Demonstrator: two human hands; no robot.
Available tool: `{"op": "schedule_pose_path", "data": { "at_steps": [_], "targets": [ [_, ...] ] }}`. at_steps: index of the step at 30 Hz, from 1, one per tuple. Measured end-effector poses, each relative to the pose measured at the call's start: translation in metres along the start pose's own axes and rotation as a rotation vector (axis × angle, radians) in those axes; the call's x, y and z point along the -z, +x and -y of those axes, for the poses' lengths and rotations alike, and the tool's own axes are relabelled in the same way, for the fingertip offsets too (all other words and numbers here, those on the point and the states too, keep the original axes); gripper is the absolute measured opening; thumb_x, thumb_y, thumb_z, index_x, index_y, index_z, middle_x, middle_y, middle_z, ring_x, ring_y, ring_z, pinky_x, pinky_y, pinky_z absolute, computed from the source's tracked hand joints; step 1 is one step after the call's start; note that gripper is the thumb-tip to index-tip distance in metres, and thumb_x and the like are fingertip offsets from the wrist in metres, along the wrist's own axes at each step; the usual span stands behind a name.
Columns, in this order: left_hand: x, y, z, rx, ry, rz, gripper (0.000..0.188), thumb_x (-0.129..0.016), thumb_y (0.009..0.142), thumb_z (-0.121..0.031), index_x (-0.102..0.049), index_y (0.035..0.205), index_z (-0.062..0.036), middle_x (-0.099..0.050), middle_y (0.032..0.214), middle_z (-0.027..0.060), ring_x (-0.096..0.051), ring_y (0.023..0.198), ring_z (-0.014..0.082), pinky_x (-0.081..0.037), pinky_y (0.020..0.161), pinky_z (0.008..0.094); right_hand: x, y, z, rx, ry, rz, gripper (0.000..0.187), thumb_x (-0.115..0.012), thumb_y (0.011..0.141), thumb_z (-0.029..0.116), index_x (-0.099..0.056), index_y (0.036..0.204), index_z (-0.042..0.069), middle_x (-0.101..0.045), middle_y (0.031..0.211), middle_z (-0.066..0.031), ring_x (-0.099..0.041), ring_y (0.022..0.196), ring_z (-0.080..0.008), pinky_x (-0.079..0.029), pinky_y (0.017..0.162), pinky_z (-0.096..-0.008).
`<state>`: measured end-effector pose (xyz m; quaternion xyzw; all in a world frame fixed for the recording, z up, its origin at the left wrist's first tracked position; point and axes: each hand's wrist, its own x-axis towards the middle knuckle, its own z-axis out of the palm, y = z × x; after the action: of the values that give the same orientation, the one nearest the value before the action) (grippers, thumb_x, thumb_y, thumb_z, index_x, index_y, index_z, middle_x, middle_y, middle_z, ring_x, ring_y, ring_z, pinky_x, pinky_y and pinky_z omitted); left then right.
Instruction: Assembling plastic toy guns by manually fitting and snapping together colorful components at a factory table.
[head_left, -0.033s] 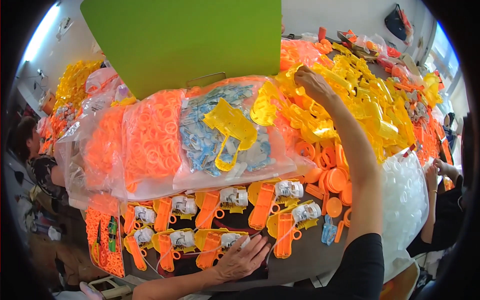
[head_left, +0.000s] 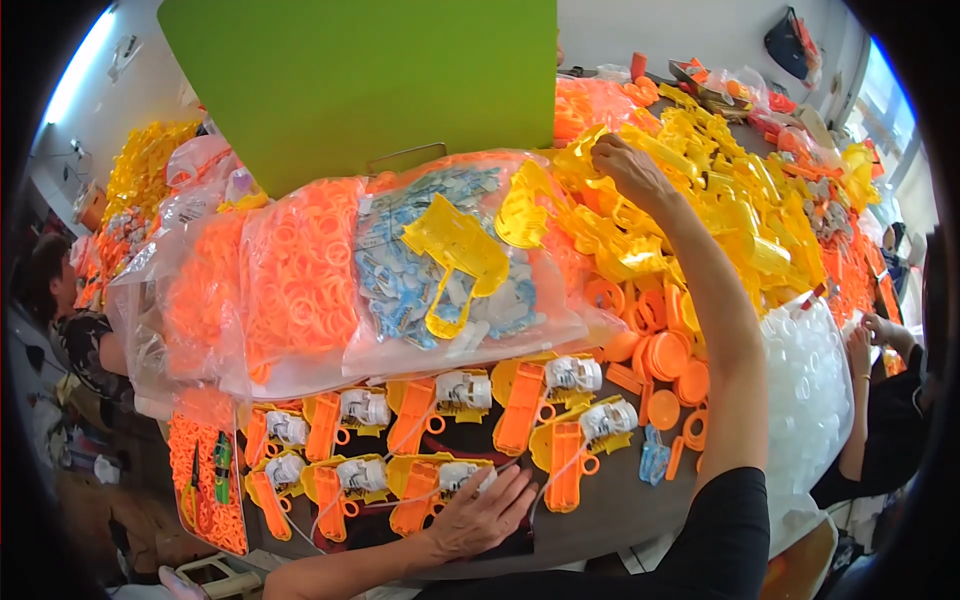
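My right hand (head_left: pixel 632 168) reaches far out over a heap of yellow plastic shells (head_left: pixel 690 165). Its fingers are closed on the edge of one yellow plastic shell (head_left: pixel 580 152). Near the front edge of the table my left hand (head_left: pixel 485 515) lies flat, fingers stretched, holding nothing. Its fingertips are beside a white mechanism (head_left: pixel 466 474) set in a yellow shell with an orange handle piece (head_left: pixel 414 498). Several such half-assembled toy bodies stand in two rows. Loose yellow half shells (head_left: pixel 455 250) lie on a clear bag of blue and white parts (head_left: pixel 385 290).
Bags of orange rings (head_left: pixel 300 270) lie at left, beside a tray of small orange parts (head_left: pixel 208 470) with scissors (head_left: pixel 192 490). Orange discs (head_left: pixel 666 355) and a bag of clear caps (head_left: pixel 808 390) lie at right. A green board (head_left: pixel 370 80) stands behind. Other people sit at both sides.
The whole view has shifted very slightly. Both hands keep their places, and nothing else has visibly moved.
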<state>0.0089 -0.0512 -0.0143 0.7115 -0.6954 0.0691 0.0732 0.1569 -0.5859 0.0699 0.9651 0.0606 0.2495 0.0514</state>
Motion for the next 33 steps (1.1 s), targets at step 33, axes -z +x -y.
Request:
{"op": "schedule_pose_path", "data": {
  "at_steps": [33],
  "targets": [
    [-0.002, 0.002, 0.003, 0.010, -0.013, -0.032, 0.045, -0.069, 0.088, -0.031, -0.066, 0.129, -0.0124, -0.059, 0.139, 0.0063, -0.046, 0.139, 0.0237, -0.023, 0.122, 0.0500, 0.012, 0.007, 0.050, -0.560, -0.351, 0.357, 0.015, -0.061, 0.088, 0.012, -0.075, 0.093, 0.011, -0.073, 0.107, -0.0093, -0.059, 0.118, -0.0314, -0.042, 0.097, -0.0539]
  ]
}}
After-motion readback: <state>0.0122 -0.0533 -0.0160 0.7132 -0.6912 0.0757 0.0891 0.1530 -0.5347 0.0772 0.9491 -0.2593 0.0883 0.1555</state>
